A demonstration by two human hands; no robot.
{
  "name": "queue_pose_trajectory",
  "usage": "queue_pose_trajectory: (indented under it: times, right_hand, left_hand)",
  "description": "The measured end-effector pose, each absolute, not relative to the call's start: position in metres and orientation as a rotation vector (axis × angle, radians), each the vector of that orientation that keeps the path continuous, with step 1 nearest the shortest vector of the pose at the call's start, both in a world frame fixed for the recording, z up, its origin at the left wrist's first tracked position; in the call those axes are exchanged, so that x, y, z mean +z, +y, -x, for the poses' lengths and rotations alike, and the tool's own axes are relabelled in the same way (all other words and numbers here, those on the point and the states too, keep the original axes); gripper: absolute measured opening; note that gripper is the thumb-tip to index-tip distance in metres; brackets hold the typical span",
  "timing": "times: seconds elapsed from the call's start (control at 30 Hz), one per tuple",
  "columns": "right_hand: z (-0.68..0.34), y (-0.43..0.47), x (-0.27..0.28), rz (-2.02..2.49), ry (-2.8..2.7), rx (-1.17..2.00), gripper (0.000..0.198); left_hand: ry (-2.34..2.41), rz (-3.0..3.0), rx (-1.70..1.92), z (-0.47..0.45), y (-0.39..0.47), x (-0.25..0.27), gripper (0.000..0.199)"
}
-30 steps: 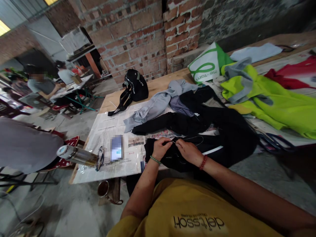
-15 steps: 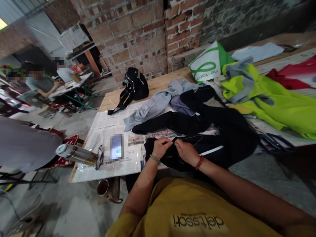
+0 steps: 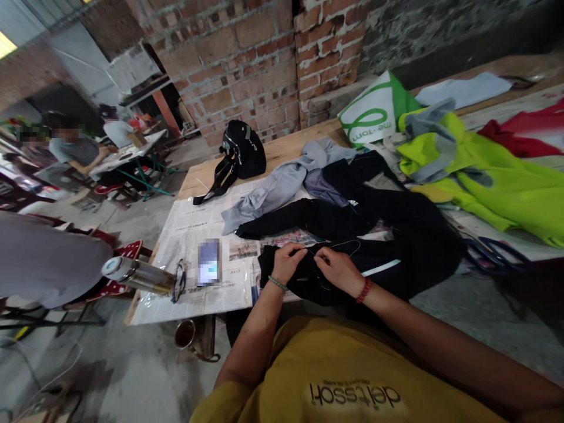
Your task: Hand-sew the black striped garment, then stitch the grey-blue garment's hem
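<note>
A black garment with a white stripe lies bunched along the table's near edge, under both my hands. My left hand, a green beaded bracelet at its wrist, is closed in a pinch at the dark cloth; what sits right at the fingertips is too small to make out. Just right of it, my right hand is also pinched, wearing a red bracelet. A fine pale thread loops over the black cloth behind the right hand and runs toward the fingertips. No needle can be made out.
Left on the newspaper-covered table are a phone, glasses and a bottle. Behind lie a grey garment and black bag. Scissors and yellow-green clothing lie right. A mug stands below. People sit left.
My right hand has moved slightly right, widening the gap between the fingertips of both hands. The thread loop has shifted a little. My left hand stays nearly in place.
</note>
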State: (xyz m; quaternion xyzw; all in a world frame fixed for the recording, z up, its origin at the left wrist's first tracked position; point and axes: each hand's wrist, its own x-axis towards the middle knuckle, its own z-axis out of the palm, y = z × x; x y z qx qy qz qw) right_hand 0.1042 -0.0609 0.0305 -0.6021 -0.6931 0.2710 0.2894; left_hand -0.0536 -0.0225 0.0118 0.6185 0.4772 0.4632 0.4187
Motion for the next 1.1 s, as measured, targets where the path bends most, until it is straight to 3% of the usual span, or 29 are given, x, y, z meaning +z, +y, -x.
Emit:
queue_pose_trajectory:
  times: [0.47,0.7,0.77,0.9,1.1]
  right_hand:
    - [-0.111,-0.055,0.038,1.499,-1.972,0.666,0.026]
    - [-0.139,-0.034,0.069,1.51,-1.823,0.206,0.023]
    - [-0.137,-0.019,0.07,1.539,-1.886,0.308,0.023]
    - [-0.123,0.0,0.059,1.519,-2.024,0.837,0.036]
    - [-0.117,-0.007,0.043,1.383,-1.66,1.426,0.038]
  left_hand:
    - [1.0,-1.613,1.065,0.055,-0.019,0.009,0.012]
    - [1.02,-1.625,1.11,0.053,-0.022,0.013,0.01]
    - [0.997,-1.592,1.119,0.052,-0.023,0.014,0.012]
    - [0.991,-1.584,1.168,0.052,-0.023,0.014,0.013]
    - [0.991,-1.718,1.288,0.055,-0.018,0.009,0.007]
